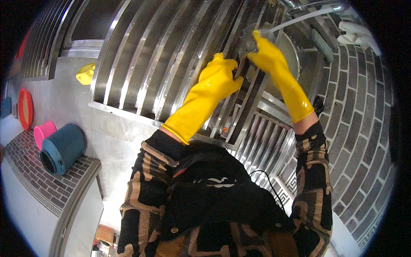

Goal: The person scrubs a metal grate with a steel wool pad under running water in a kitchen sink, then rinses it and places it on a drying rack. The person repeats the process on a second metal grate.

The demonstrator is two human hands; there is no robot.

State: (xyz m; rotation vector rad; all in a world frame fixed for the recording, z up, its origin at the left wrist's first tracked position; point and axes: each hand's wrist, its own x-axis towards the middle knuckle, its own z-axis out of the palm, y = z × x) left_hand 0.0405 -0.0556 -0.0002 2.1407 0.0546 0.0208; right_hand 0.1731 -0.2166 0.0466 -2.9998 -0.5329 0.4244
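Observation:
A large slatted stainless-steel panel [151, 61], wet and shiny, lies before me. My left hand [221, 75], in a long yellow rubber glove, has its fingers curled over the slats on the right part of the panel, with the thumb on a slat. My right hand [269, 56], gloved alike, is above the panel's right side, its index finger and thumb pointing left. Clear water or spray blurs the area by its fingertips, so anything held there is hidden. A white hose or water stream [300, 20] runs from a metal tap [335, 7] towards the right hand.
A round-rimmed basin [293, 48] lies right of the panel, beside a brick-patterned wall [356, 109]. Another slatted panel [268, 136] is below. To the left are a yellow container [86, 74], red basin [25, 109], pink bucket [44, 133] and blue barrel [65, 144].

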